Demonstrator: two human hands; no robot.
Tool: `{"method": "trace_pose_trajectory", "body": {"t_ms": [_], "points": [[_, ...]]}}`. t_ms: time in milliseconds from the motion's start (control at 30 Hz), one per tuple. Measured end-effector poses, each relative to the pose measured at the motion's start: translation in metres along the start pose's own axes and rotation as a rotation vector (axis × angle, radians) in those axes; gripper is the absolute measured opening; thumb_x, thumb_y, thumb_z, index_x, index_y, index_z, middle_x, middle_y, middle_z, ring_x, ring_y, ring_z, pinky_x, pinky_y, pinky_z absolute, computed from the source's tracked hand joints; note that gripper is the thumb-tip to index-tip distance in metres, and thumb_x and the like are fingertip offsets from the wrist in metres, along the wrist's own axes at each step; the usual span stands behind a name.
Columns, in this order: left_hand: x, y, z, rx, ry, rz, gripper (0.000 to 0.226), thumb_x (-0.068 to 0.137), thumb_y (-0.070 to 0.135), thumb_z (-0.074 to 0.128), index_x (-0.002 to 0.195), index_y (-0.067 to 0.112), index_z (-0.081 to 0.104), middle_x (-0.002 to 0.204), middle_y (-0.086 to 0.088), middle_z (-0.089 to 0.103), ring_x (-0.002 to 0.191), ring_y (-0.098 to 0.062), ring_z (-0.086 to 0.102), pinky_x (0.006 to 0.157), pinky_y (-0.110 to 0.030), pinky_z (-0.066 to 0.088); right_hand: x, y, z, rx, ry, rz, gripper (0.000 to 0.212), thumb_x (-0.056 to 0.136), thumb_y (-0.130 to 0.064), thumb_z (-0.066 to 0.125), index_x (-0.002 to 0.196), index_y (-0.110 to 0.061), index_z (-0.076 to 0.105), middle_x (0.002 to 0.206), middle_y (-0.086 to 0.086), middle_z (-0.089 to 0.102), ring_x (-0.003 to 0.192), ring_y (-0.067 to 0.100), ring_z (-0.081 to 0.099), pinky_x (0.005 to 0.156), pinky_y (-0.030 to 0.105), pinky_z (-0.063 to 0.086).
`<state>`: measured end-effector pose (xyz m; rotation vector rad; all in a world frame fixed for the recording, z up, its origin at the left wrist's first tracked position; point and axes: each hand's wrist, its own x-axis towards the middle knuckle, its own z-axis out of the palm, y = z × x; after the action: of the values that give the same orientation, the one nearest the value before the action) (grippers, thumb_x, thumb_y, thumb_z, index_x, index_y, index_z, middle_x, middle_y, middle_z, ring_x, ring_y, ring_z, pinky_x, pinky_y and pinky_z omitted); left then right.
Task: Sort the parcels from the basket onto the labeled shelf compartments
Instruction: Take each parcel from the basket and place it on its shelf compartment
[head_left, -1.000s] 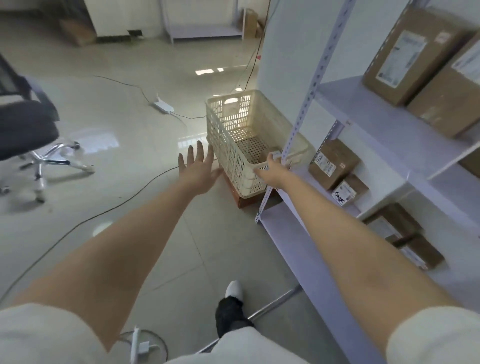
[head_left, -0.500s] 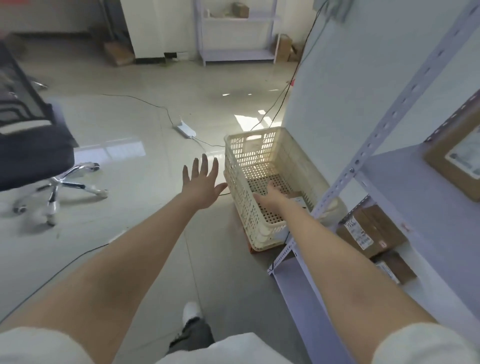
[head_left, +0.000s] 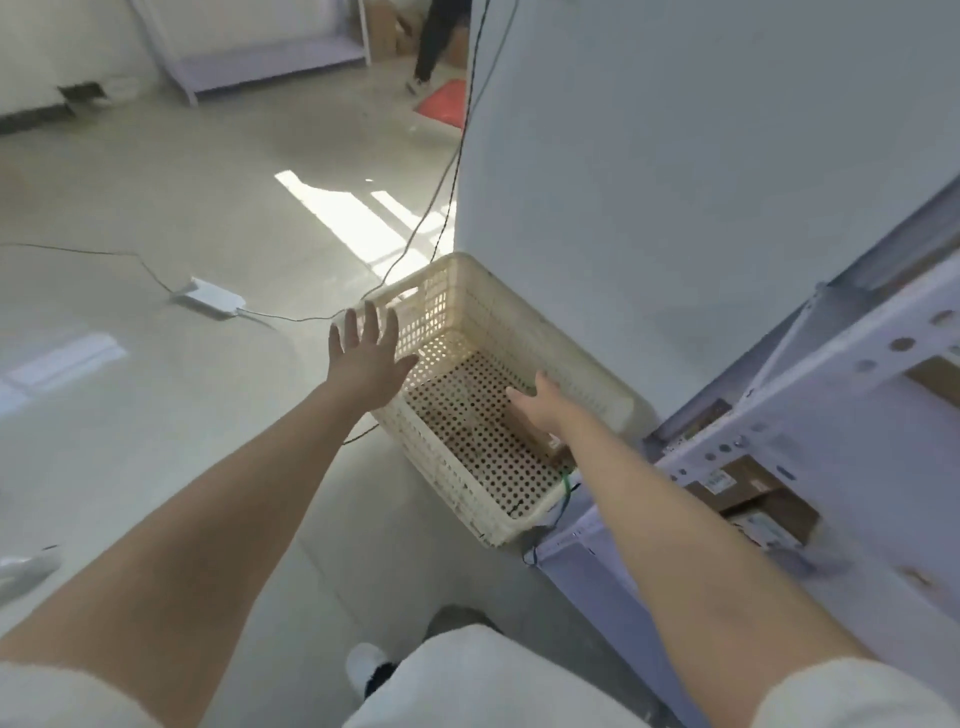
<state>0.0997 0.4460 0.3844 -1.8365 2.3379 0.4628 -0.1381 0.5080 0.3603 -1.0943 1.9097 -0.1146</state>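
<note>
The person stood over a cream plastic basket (head_left: 460, 491) that sat on the floor, against a white wall and just beside the end of a lilac metal shelf rack (head_left: 810, 400). The basket had perforated walls and a perforated bottom, and most of this bottom was bare.

One brown cardboard parcel (head_left: 546, 448) lay inside the basket, at the near right corner, close to the wall on the rack side. The right hand (head_left: 540, 410) was down inside the basket, directly over this parcel, with the thumb standing out to the left. The fingers were hidden behind the back of the hand, so I cannot tell if they were grasping the parcel or only touching it.

The left hand (head_left: 370, 364) was in the air at the left rim of the basket. It was released, with straight fingers spread apart, and it held nothing.

On the lower level of the rack, other brown parcels (head_left: 748, 486) with white labels lay side by side. One more brown box edge (head_left: 935, 382) showed on a higher level, at the right border of the view.

On the shiny floor to the left of the basket lay a white power strip (head_left: 209, 299) with thin cables going from it. Far behind, the legs of another person (head_left: 434, 44) were seen near a red mat (head_left: 445, 101). A white shoe (head_left: 363, 667) of the wearer showed at the bottom.
</note>
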Motion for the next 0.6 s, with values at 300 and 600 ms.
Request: {"method": "trace_pose_trajectory", "body": {"t_ms": [300, 600], "points": [[0.142, 0.04, 0.009, 0.101, -0.204, 0.244, 0.076, 0.099, 0.056, 0.024, 0.151, 0.021, -0.02, 0.156, -0.01, -0.027, 0.145, -0.028, -0.021, 0.118, -0.048, -0.012, 0.095, 0.024, -0.027, 0.275, 0.018, 0.265, 0.081, 0.1, -0.05, 0.041, 0.157, -0.012, -0.003, 0.162, 0.014, 0.016, 0.139, 0.034, 0.035, 0.114, 0.042, 0.031], [0.26, 0.079, 0.01, 0.247, -0.278, 0.424, 0.075, 0.1, 0.054, 0.025, 0.153, 0.019, -0.016, 0.158, -0.012, -0.022, 0.147, -0.03, -0.017, 0.117, -0.048, -0.012, 0.155, 0.025, -0.048, 0.457, 0.043, 0.364, 0.078, 0.101, -0.046, 0.042, 0.156, -0.009, 0.001, 0.16, 0.013, 0.02, 0.139, 0.033, 0.036, 0.112, 0.041, 0.034]]}}
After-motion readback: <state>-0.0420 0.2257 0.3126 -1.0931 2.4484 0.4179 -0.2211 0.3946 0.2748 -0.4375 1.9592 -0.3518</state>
